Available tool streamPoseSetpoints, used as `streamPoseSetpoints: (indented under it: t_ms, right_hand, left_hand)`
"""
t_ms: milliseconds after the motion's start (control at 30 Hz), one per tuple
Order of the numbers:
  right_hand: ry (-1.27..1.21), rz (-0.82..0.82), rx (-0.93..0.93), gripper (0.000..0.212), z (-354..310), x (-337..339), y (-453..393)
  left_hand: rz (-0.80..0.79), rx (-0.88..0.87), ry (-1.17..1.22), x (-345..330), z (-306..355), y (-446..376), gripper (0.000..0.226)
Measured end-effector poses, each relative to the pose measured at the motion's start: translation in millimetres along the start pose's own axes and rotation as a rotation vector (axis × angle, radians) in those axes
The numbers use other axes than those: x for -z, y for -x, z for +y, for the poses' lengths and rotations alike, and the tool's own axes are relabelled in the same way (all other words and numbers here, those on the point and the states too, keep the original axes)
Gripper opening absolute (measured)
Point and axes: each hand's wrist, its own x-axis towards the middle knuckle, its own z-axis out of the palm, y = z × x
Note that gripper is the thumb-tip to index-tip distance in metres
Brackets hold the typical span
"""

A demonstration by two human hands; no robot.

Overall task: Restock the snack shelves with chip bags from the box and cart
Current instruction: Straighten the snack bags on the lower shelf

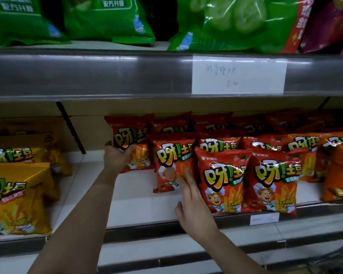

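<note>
My left hand (116, 157) grips the lower left of a red chip bag (131, 135) standing upright at the back of the middle shelf (139, 196). My right hand (193, 206) reaches in with straight fingers, whose tips touch the front of a second red chip bag (169, 161) just right of the first. More red bags (222, 178) of the same kind stand in rows to the right. The box and cart are out of view.
Yellow chip bags (18, 196) fill the left section, past a black divider (70, 127). Green bags (107, 18) line the shelf above, whose metal edge carries a white paper label (239, 75). Bare white shelf lies between the yellow and red bags.
</note>
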Motion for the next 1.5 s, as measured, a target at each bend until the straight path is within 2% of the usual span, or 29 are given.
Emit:
streamPoseSetpoints:
  t_ms: [67, 167, 267, 300, 400, 467, 533, 600, 667, 767, 967, 1067, 1133, 1200, 1267, 1367, 1500]
  right_hand:
    - [-0.008, -0.007, -0.003, 0.071, 7, -2, 5]
    - [-0.029, -0.004, -0.014, 0.068, 12, -4, 7]
    - [-0.070, 0.026, -0.020, 0.064, 7, -2, 6]
    - [-0.103, 0.049, -0.023, 0.062, 4, 1, 4]
    - [-0.269, 0.147, -0.020, 0.059, -8, 11, 2]
    - [-0.340, 0.220, 0.026, 0.061, -15, 14, 3]
    - [-0.320, 0.270, 0.081, 0.067, -22, 13, 5]
    - [-0.151, 0.303, 0.137, 0.077, -20, 8, 8]
    - [0.076, 0.297, 0.159, 0.090, -12, 2, 8]
    - [0.209, 0.271, 0.149, 0.094, -4, -4, 5]
    - [0.276, 0.235, 0.116, 0.071, 2, -10, 3]
    - [0.265, 0.186, 0.075, 0.070, -4, -10, 2]
    - [0.227, 0.155, 0.087, 0.074, -6, -4, 3]
    - [0.140, 0.107, 0.111, 0.079, -7, 8, 6]
    - [0.046, 0.107, 0.121, 0.077, -10, 24, 11]
    - [-0.025, 0.190, 0.104, 0.069, -12, 47, 16]
    - [-0.095, 0.339, -0.007, 0.062, 0, 74, 25]
  left_hand:
    - [-0.057, -0.032, 0.088, 1, -8, -3, 0.049]
    - [0.024, -0.055, 0.188, 12, -29, -7, 0.055]
    - [0.193, -0.045, 0.285, 35, -39, 21, 0.059]
    - [0.205, -0.048, 0.315, 43, -38, 36, 0.059]
    - [0.050, -0.064, 0.445, 50, -21, 96, 0.038]
    - [-0.086, -0.084, 0.411, 38, -8, 130, 0.029]
    - [-0.240, -0.113, 0.318, 20, -4, 149, 0.042]
    - [-0.347, -0.111, 0.207, 1, -8, 154, 0.053]
    - [-0.335, -0.096, 0.145, -15, -12, 157, 0.052]
    - [-0.290, -0.120, 0.097, -27, -9, 161, 0.047]
    - [-0.288, -0.070, 0.058, -35, -12, 159, 0.043]
    - [-0.291, -0.058, 0.129, -36, -14, 161, 0.041]
    - [-0.309, -0.025, 0.189, -36, -13, 163, 0.055]
    - [-0.254, -0.010, 0.182, -34, -8, 167, 0.089]
    - [-0.105, -0.096, 0.161, -29, 6, 177, 0.102]
    - [0.069, -0.292, 0.198, -23, 33, 194, 0.081]
    - [0.174, -0.478, 0.113, -35, 52, 209, 0.051]
